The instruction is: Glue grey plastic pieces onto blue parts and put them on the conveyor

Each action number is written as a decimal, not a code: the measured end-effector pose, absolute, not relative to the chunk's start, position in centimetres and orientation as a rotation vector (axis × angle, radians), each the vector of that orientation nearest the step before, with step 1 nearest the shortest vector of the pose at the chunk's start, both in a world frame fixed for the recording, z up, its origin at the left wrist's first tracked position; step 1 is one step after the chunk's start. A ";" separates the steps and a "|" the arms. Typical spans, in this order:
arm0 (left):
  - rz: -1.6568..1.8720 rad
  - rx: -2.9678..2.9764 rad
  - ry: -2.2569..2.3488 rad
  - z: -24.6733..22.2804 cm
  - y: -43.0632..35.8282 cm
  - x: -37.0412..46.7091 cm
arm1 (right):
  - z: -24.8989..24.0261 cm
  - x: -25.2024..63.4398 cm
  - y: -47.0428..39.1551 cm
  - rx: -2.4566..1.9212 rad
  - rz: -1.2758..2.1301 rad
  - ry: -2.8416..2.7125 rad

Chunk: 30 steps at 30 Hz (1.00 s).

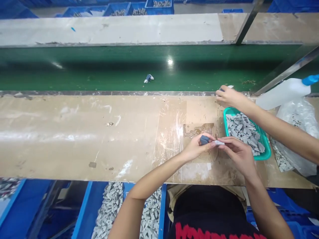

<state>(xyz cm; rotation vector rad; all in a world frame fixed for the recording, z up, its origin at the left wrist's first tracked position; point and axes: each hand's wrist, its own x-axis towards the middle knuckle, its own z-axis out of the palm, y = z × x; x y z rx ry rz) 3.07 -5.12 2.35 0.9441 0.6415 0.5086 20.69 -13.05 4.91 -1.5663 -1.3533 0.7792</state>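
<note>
My left hand [196,147] pinches a small dark blue-grey plastic piece [204,140] between thumb and fingers. A pale, narrow piece [218,142] sticks out from it to the right, and the fingertips of my right hand [238,154] are closed on its far end. I cannot tell whether the two pieces are joined. Both hands are over a brown board [188,131] smeared with something wet and shiny. Just beyond my right hand is a green plastic basket [267,152], filled with flat grey pieces [241,129].
A co-worker's hand [230,97] reaches in from the right, above the basket. A white bottle [281,94] with a blue cap and a clear plastic bag [297,116] lie at right. One small assembly [149,78] rests on the green belt [104,78]. Blue bins [82,212] hold many pieces below.
</note>
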 end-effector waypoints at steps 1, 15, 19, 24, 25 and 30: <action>0.508 0.945 0.678 2.4 -5.0 3.0 | 4.8 20.4 -13.0 -1.566 0.665 -1.467; 0.712 0.611 0.808 3.0 -0.7 0.4 | 3.1 19.2 -9.9 -1.652 0.227 -1.993; 0.818 0.357 0.709 2.9 0.7 -0.5 | 2.2 18.4 -9.7 -1.643 0.278 -2.026; 0.758 0.457 0.662 2.7 0.6 -0.6 | 2.1 18.1 -10.0 -1.532 0.173 -2.124; 0.747 0.487 0.665 2.5 0.5 -0.5 | 2.1 18.1 -10.1 -1.522 0.169 -2.133; 0.770 0.585 0.800 1.8 0.4 -0.1 | 2.1 18.0 -10.1 -1.529 0.111 -2.184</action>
